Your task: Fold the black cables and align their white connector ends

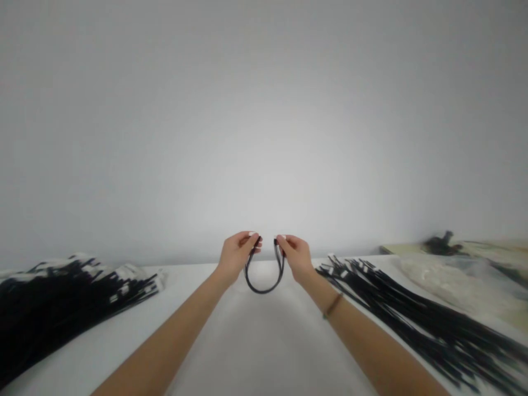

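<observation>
Here your left hand and right hand each pinch one end of a black cable in their fingers, its loop hanging just above the white tabletop, between two cable piles.

Counter runs from the near edge back to a wall behind it. Left hand and right hand sit mid-frame above the counter, near each other, each pinching one end of a cable that hangs in a loop between them, just over the surface. Left pile of cables lies on the counter far left, well apart from the hands. Right pile of cables fans out on the counter right of the right forearm. Behind that pile, far right, lie plastic bags, with a blurred object behind them near the wall.
</observation>
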The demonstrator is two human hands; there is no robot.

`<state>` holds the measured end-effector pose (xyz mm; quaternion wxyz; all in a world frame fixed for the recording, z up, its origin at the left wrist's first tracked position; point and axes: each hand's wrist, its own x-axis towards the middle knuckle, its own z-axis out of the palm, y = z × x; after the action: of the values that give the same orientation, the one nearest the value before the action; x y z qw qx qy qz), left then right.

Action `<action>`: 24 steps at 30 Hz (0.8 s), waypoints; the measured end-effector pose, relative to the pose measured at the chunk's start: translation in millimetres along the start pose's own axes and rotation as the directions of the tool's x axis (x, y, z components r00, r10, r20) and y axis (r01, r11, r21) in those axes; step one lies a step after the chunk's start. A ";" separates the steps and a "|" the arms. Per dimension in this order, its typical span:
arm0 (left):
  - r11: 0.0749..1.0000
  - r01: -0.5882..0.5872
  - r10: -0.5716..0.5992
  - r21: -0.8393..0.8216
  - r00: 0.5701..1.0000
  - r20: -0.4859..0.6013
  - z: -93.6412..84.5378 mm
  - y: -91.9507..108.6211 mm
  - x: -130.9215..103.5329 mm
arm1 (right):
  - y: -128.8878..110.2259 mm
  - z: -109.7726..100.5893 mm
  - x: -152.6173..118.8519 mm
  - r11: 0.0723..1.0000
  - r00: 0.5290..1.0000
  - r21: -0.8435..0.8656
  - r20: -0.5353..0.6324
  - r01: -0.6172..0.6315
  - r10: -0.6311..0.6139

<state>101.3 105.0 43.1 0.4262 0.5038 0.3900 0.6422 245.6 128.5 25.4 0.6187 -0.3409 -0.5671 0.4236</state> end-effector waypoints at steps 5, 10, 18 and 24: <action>0.986 0.124 -0.130 -0.110 0.991 -0.044 -2.1 -34.5 -4.0 | 34.7 -2.6 -2.9 0.959 0.970 0.183 0.155 -0.216 0.189; 0.975 0.194 -0.202 -0.110 0.977 -0.073 -10.0 -69.7 -7.8 | 61.2 -9.3 -7.0 0.921 0.936 0.213 0.211 -0.326 0.283; 0.981 0.191 -0.191 -0.045 0.981 -0.008 -1.9 -86.4 -12.2 | 68.2 -11.5 -12.8 0.909 0.908 0.201 0.293 -0.365 0.300; 0.970 0.237 -0.238 -0.061 0.971 -0.010 -1.7 -87.5 -9.7 | 71.0 -13.4 -11.9 0.909 0.903 0.193 0.307 -0.370 0.302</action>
<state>114.4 124.8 -41.7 0.5115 0.4351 0.4317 0.6022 249.2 147.4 -45.3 0.4901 -0.2938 -0.5211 0.6340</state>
